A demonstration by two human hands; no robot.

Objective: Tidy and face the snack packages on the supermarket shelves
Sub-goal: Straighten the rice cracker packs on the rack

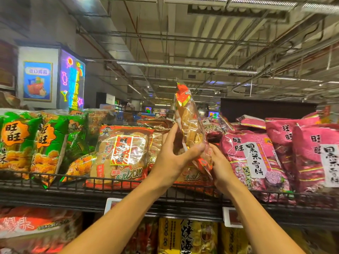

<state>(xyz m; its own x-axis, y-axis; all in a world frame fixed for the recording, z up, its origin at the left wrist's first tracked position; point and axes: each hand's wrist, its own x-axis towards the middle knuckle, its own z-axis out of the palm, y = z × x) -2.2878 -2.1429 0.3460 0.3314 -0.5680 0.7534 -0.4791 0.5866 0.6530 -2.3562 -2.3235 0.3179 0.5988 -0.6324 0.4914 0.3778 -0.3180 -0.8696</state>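
Both hands hold one red rice-cracker bag [190, 125] edge-on above the top shelf [55, 187], near the centre of the view and rising toward 12 o'clock. The left hand [172, 156] wraps its fingers [194, 149] and thumb round the bag's lower half, clamped on it, while the right hand [222, 167] pinches the bottom corner at about 4 o'clock from the left hand. To finish this step well, the bag probably wants turning so that its printed face looks out, then setting upright in the gap between the front red bag [122, 153] at 9 o'clock and the pink bags [253, 158] at 3 o'clock, its base behind the shelf's low wire rail. A gentle hold seems wise, since the crackers inside would likely break under a squeeze. Much is hard to read: the held bag's front is turned away, the right hand's fingertips are hidden behind the bag, and the gap it may go into is covered by the hands. The green bags [20, 142] at 9 o'clock run off the frame, and the lower shelf's packages [187, 237] are cut at 6 o'clock.
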